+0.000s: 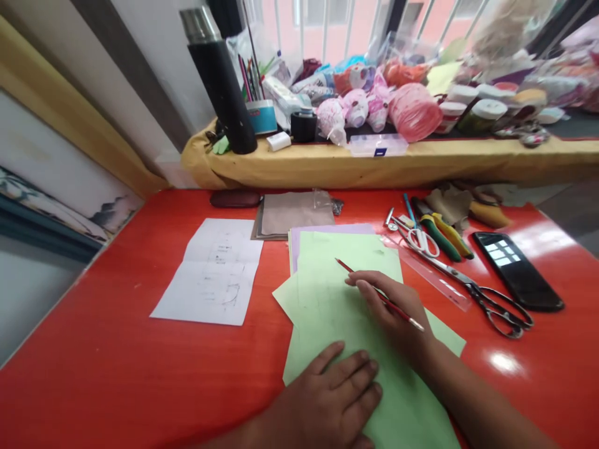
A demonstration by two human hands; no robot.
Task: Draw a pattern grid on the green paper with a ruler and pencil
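My right hand [395, 305] is closed around a red pencil [397, 310], its tip pointing up and left over a light green sheet of paper [337, 299]. Whether the tip touches the sheet I cannot tell. Flat on the lower part of that sheet lies my left hand [334, 393], fingers spread, holding nothing. Faint lines show on the green paper. Under it, more green and lilac sheets [334, 229] stick out at the edges. To the left rests a creased white paper [210, 274] with a small pencil drawing.
Right of the sheets lie a clear ruler [440, 279], large scissors [500, 308], white-handled scissors [423, 242], pliers [444, 234] and a black phone [517, 269]. Brown sheets [297, 215] and a dark case [234, 198] sit behind. A black thermos [222, 87] stands on the crowded windowsill.
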